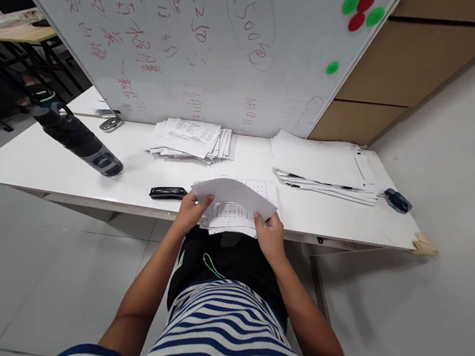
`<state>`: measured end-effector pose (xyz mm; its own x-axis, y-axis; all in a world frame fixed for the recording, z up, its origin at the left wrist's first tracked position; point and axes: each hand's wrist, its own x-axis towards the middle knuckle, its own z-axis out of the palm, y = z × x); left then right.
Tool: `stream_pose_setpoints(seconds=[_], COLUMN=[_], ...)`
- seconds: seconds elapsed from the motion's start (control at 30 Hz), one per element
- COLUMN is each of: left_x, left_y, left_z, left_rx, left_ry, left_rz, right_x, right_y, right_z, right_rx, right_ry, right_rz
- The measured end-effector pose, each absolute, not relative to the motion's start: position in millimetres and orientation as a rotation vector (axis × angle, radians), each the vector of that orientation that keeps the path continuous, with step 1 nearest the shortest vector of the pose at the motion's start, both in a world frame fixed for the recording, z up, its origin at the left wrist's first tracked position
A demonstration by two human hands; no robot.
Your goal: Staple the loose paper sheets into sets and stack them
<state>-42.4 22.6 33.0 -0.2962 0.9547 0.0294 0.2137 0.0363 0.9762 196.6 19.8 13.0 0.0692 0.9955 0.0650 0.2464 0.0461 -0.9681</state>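
Between my two hands a sheaf of paper [235,191] is held up, its top edge bowed. My left hand [191,211] pinches its left side, thumb in front. On the right side, my right hand [271,235] grips the same paper with the thumb on the near face. Below and behind it lie printed sheets [234,225] with grids, at the front edge of the desk; I cannot tell how many sheets are in my hands. Just left of my left hand a black stapler [168,193] rests on the desk.
A stack of printed papers [192,138] and a wider paper stack [320,163] lie along the back, before a whiteboard [161,30]. A dark bottle [85,146] and a mouse [110,124] are at left. A dark blue object [397,200] sits at the right end.
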Motion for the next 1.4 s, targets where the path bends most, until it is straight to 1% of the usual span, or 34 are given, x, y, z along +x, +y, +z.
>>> stream_pose_setpoints(seconds=[0.27,0.6,0.77,0.9,1.0,1.1,1.17,1.27,1.33,1.4], left_x=[-40.2,-36.3,-36.1,-31.5,-32.3,-51.2,-76.1,-119.5,-141.8,-153.6], left_y=[2.4,-1.6,-3.7,-9.8,-15.4,-16.1,-12.9,-5.5,-1.5,0.6], left_z=[59.6,36.4,31.2,42.7,55.7,61.3,58.6,46.1,35.1,25.3], left_rx=[1.226,1.227,1.196,1.229,1.274,1.376,1.534,1.838,1.943,1.98], left_ry=[1.67,1.734,1.718,1.677,1.598,1.714,1.894,2.173,2.23,2.24], left_rz=[1.279,1.231,1.24,1.28,1.305,1.325,1.277,0.967,0.788,0.726], right_x=[204.0,203.0,203.6,208.1,213.8,217.6,218.9,220.7,221.5,220.4], right_y=[10.3,13.7,12.6,6.7,4.6,6.6,8.3,9.3,9.2,9.1], right_z=[25.3,6.8,6.3,19.4,29.2,30.9,28.1,22.7,20.9,21.2], right_rx=[-1.348,-1.365,-1.396,-1.385,-1.387,-1.384,-1.399,-1.428,-1.434,-1.424], right_ry=[-1.349,-1.361,-1.357,-1.377,-1.386,-1.314,-1.264,-1.24,-1.237,-1.236], right_rz=[0.892,0.938,0.933,0.915,0.967,1.054,1.117,1.184,1.211,1.232])
